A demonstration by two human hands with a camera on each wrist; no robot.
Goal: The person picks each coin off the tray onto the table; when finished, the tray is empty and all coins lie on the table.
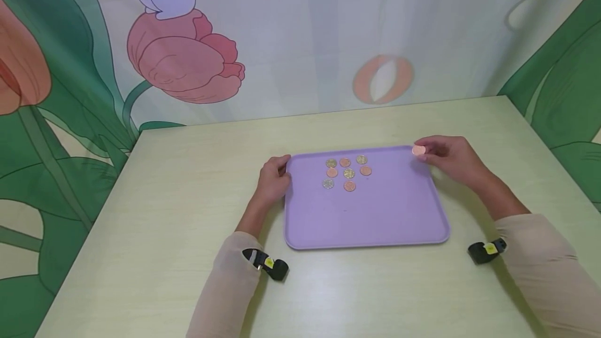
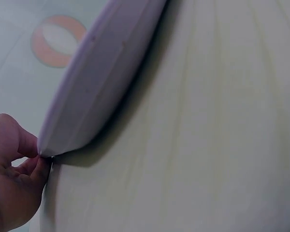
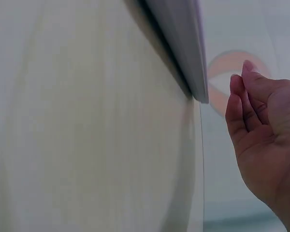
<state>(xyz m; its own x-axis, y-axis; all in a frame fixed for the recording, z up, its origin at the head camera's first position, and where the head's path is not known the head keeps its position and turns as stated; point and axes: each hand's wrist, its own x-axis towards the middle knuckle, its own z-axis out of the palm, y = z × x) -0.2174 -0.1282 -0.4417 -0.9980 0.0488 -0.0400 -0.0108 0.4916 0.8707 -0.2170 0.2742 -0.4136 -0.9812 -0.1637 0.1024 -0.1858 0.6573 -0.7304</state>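
A purple tray (image 1: 394,213) lies on the table, and my left hand (image 1: 274,179) grips its left edge near the far corner. The left wrist view shows the thumb and fingers of that hand (image 2: 17,169) pinching the tray's rim (image 2: 63,101). Over the far right corner, my right hand (image 1: 453,158) pinches a copper-coloured coin (image 1: 419,150) between thumb and fingertips. In the right wrist view the right hand (image 3: 266,125) is raised beside the tray's edge (image 3: 195,58); the coin is hidden there. Several coins lie in rows on the tray, among them a gold-coloured one (image 1: 349,173) and a silver-coloured one (image 1: 328,183).
The pale wooden table (image 1: 188,197) extends around the tray on all sides. Behind its far edge hangs a light curtain (image 1: 291,40) printed with flowers and leaves. Green leaf-patterned cloth (image 1: 573,82) hangs at the right side. Each sleeve carries a small black camera (image 1: 487,251).
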